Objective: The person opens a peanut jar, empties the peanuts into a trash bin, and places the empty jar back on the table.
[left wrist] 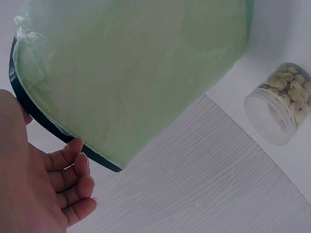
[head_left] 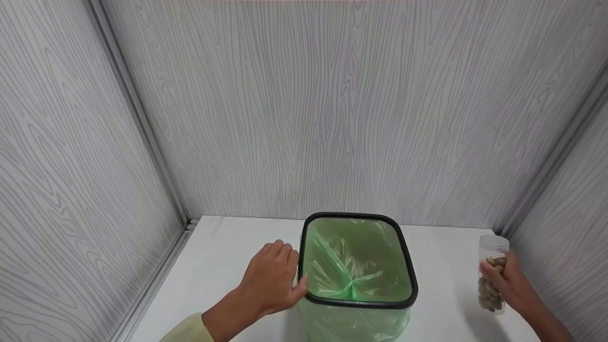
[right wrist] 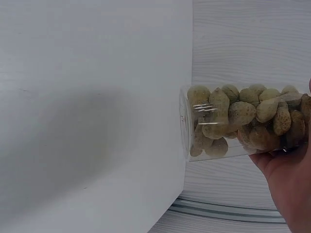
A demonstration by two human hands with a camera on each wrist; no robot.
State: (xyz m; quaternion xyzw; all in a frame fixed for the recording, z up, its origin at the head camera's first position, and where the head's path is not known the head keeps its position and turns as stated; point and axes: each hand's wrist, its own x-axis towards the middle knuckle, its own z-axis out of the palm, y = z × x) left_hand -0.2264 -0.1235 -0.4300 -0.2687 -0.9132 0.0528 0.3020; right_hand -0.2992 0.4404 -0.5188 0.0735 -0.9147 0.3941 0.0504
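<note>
A trash bin with a black rim [head_left: 412, 270] and a green plastic bag [head_left: 332, 251] inside it stands on the white table. My left hand [head_left: 273, 278] holds the rim on its left side, the thumb over the edge; curled fingers [left wrist: 80, 170] show in the left wrist view. Off to the right, my right hand [head_left: 513, 285] grips a clear jar [right wrist: 218, 116] of unshelled peanuts [head_left: 489, 294]. The jar is upright, with a pale translucent top, and a shadow lies on the table beside it. Part of the right hand is cut off in the right wrist view.
The white tabletop [head_left: 228, 247] extends to both sides of the bin. Grey wood-grain panels [head_left: 304, 118] rise behind it and at both sides, with metal strips [head_left: 142, 118] along the corners.
</note>
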